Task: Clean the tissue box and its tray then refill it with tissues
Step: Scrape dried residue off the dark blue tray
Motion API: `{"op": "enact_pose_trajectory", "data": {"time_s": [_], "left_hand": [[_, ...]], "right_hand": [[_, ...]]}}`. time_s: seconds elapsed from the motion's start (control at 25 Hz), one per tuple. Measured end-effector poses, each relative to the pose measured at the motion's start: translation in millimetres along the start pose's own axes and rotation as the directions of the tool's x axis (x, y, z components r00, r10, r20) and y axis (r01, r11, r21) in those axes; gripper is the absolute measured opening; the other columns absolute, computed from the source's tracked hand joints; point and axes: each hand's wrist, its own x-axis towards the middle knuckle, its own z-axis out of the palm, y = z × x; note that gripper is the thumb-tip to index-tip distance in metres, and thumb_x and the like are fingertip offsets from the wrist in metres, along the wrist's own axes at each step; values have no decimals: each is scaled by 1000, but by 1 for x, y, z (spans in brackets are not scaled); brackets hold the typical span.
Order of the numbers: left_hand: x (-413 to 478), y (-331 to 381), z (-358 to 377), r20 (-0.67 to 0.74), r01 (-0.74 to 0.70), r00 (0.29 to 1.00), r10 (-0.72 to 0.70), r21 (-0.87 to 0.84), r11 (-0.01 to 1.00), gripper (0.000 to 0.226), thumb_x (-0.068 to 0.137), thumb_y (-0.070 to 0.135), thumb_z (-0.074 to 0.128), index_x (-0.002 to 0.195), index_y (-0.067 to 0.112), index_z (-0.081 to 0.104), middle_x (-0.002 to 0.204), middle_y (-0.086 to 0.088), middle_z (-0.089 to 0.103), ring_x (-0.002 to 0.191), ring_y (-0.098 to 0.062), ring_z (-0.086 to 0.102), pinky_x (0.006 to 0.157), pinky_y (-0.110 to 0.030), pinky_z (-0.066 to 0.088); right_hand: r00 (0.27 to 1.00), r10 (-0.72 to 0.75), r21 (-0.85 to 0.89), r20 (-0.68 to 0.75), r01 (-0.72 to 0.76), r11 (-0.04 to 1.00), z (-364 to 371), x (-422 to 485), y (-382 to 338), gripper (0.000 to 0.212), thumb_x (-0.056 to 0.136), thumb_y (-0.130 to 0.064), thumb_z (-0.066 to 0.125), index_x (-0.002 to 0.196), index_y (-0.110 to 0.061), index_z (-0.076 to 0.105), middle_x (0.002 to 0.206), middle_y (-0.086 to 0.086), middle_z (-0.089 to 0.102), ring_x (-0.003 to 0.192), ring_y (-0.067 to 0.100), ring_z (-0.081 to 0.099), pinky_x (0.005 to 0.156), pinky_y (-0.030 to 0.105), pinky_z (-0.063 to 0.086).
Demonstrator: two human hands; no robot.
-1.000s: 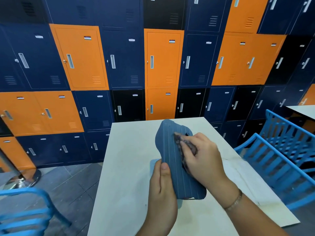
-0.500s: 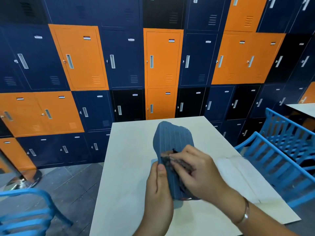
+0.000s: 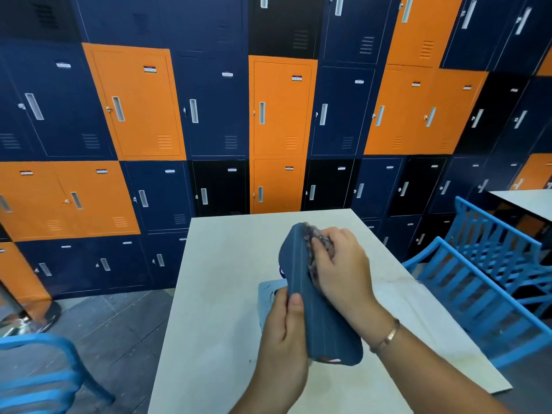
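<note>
A dark blue ribbed tissue box (image 3: 321,321) is tilted above the pale table (image 3: 215,294). My left hand (image 3: 282,333) grips its near left side, thumb laid on the ribbed face. My right hand (image 3: 340,264) presses a dark mottled cloth (image 3: 312,237) against the box's far end. A light blue flat tray (image 3: 268,291) lies on the table beneath the box, mostly hidden by it and my left hand.
Blue slatted chairs (image 3: 490,282) stand close on the right, and another blue chair (image 3: 38,375) is at the lower left. A wall of orange and navy lockers (image 3: 280,121) stands behind the table. A second table (image 3: 525,201) is at the far right.
My right hand has moved the cloth from the middle of the box up to its far end. The left hand keeps its grip on the near side.
</note>
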Motion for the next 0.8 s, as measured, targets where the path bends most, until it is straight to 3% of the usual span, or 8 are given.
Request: {"op": "enact_pose_trajectory", "data": {"time_s": [0.08, 0.16, 0.24, 0.32, 0.48, 0.6, 0.68, 0.8], "left_hand": [[15, 3, -10, -24, -54, 998, 53, -63, 997, 31, 109, 42, 39, 105, 33, 68, 99, 0, 74, 98, -19, 69, 88, -50, 59], [16, 4, -9, -28, -73, 997, 71, -57, 996, 32, 109, 39, 37, 113, 26, 66, 102, -2, 74, 101, -19, 70, 89, -50, 58], [10, 2, 1, -17, -39, 999, 39, 15, 999, 29, 109, 37, 36, 114, 27, 63, 100, 4, 72, 94, -10, 68, 81, -36, 60], [10, 5, 2, -27, -50, 998, 51, 32, 998, 32, 109, 43, 37, 108, 23, 63, 93, 2, 70, 86, -11, 66, 73, -31, 57], [33, 11, -18, -133, -163, 978, 158, -21, 986, 34, 111, 33, 35, 103, 15, 63, 91, -5, 70, 88, -17, 68, 77, -33, 57], [15, 9, -1, -56, -109, 992, 112, 51, 993, 34, 104, 43, 36, 103, 20, 61, 90, 0, 68, 85, -14, 66, 73, -31, 58], [13, 14, -1, -57, -96, 994, 98, 40, 995, 33, 107, 43, 36, 99, 24, 62, 90, -4, 66, 87, -23, 65, 78, -45, 60], [38, 20, -21, -198, -121, 974, 111, -40, 992, 37, 112, 30, 35, 88, 8, 54, 73, -10, 58, 69, -22, 56, 63, -36, 52]], "right_hand": [[950, -267, 60, 162, 261, 964, 3, -41, -18, 9, 99, -23, 58, 101, -25, 67, 91, -10, 55, 83, 6, 58, 72, 20, 45], [892, -398, 99, 213, 386, 917, 0, -34, -13, 10, 99, -22, 59, 102, -21, 68, 91, -7, 57, 82, 8, 59, 74, 24, 49], [989, -144, 54, 35, 142, 988, 3, 9, -6, 10, 98, -19, 61, 90, -25, 64, 86, -6, 57, 80, 11, 58, 70, 32, 45], [1000, 4, 40, -2, -4, 999, 7, 13, -12, 16, 97, -18, 61, 88, -30, 61, 85, -10, 54, 80, 9, 56, 69, 28, 40], [849, -453, 138, 273, 431, 892, 1, -38, -21, 7, 97, -18, 62, 98, -25, 64, 88, -8, 51, 80, 6, 55, 72, 23, 45], [985, -171, 43, 38, 169, 985, 4, 23, -10, 13, 97, -17, 60, 88, -26, 61, 86, -4, 57, 78, 10, 53, 72, 30, 41], [997, -75, 24, 26, 74, 997, 8, 19, -14, 13, 99, -20, 59, 88, -27, 60, 87, -7, 54, 78, 9, 53, 71, 29, 40], [826, -467, 153, 316, 442, 884, 1, -44, -24, 10, 99, -22, 55, 102, -22, 65, 91, -6, 50, 73, 13, 55, 66, 31, 48]]}}
